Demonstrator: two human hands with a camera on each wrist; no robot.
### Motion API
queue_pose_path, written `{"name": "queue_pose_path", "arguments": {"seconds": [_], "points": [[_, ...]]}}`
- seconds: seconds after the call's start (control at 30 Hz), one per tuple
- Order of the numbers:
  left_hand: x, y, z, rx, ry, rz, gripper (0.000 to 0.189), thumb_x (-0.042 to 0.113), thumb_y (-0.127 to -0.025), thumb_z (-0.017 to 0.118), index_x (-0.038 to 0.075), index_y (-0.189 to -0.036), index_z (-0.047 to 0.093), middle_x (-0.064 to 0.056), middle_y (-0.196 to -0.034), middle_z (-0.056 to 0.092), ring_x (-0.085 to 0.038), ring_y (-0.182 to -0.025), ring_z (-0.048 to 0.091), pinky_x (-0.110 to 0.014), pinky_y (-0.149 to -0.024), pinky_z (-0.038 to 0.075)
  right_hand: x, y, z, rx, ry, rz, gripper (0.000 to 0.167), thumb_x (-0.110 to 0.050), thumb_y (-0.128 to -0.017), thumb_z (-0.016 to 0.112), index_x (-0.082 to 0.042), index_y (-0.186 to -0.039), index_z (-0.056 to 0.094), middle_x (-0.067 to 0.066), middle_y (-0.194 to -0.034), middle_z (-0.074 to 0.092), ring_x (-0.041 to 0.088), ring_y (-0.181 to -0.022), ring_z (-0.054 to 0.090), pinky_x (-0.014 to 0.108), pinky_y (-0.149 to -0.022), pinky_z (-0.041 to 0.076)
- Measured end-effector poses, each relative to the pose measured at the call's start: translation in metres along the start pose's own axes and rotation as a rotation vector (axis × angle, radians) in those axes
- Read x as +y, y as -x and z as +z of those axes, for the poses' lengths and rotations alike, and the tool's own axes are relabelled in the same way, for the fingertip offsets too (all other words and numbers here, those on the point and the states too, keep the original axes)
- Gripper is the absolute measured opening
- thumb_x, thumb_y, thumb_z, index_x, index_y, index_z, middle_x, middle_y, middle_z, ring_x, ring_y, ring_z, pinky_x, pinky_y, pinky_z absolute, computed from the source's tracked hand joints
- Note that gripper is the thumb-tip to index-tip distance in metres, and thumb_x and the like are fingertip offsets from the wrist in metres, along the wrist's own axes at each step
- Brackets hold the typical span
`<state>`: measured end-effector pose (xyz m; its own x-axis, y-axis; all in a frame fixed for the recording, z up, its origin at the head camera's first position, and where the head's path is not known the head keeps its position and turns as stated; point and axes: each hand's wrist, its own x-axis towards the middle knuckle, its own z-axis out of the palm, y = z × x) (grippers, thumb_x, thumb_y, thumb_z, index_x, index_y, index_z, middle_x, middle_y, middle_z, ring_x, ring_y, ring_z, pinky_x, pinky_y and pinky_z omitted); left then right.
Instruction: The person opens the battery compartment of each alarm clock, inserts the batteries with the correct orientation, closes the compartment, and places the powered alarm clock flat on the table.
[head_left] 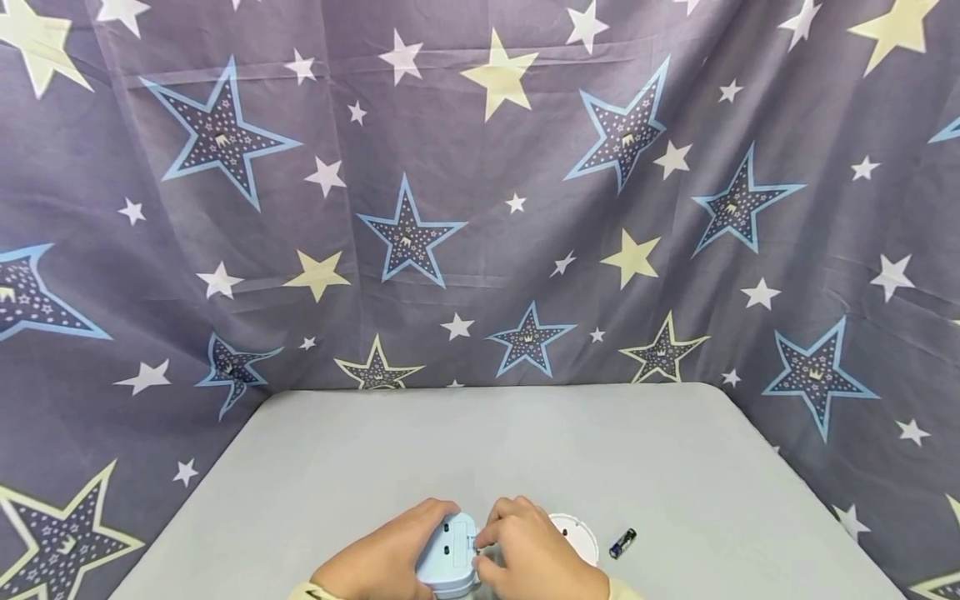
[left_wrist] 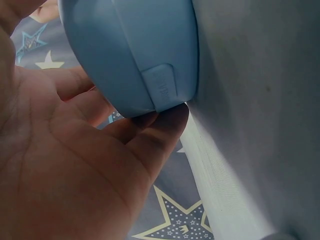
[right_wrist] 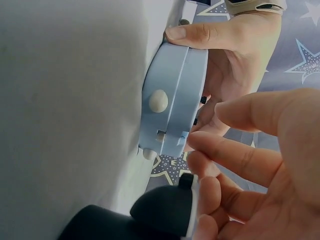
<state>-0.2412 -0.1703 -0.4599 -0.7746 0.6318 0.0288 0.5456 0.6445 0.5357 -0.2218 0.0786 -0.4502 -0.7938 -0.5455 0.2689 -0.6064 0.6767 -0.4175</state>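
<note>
A light blue alarm clock [head_left: 447, 557] lies with its back up on the table, showing two black knobs and a battery cover. My left hand [head_left: 401, 550] holds it along its left side, the thumb at one end and fingers at the other; the left wrist view shows those fingertips under its edge. At the clock's right edge is my right hand [head_left: 528, 550]. In the right wrist view, one right fingertip [right_wrist: 197, 140] is at a small tab on the clock's edge, with the thumb apart from it. Whether that finger presses the tab is hard to tell.
A round white-backed object [head_left: 577, 537] with a dark body stands just right of my right hand, partly hidden by it. Farther right a single battery [head_left: 622, 543] lies on the grey table [head_left: 487, 442]. A star-patterned curtain [head_left: 480, 208] hangs around the table.
</note>
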Motion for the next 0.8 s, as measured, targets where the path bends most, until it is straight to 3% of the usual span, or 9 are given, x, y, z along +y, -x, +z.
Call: {"name": "queue_pose_path", "arguments": {"seconds": [0.3,0.8], "points": [[-0.0018,-0.0012,0.001,-0.011,0.027,0.007,0.096,0.008,-0.062,0.089,0.018,-0.147,0.046,0.013,-0.133,0.054,-0.001,-0.109,0.053,-0.024,-0.09,0.049,0.0003,0.0002,0.0026,0.029,0.027,-0.031,0.018,-0.029,-0.084,0.076,-0.018,-0.096,0.084,-0.018,-0.093,0.063,0.001,-0.089,0.052,0.024,-0.079,0.044],[-0.002,-0.0008,0.0001,-0.03,0.047,-0.003,0.096,0.015,-0.064,0.093,0.021,-0.147,0.045,0.014,-0.133,0.054,-0.001,-0.11,0.053,-0.025,-0.09,0.05,0.0008,-0.0015,0.0064,-0.003,0.002,-0.014,0.017,-0.029,-0.086,0.076,-0.018,-0.096,0.084,-0.018,-0.093,0.062,0.0,-0.087,0.051,0.023,-0.079,0.045]]}}
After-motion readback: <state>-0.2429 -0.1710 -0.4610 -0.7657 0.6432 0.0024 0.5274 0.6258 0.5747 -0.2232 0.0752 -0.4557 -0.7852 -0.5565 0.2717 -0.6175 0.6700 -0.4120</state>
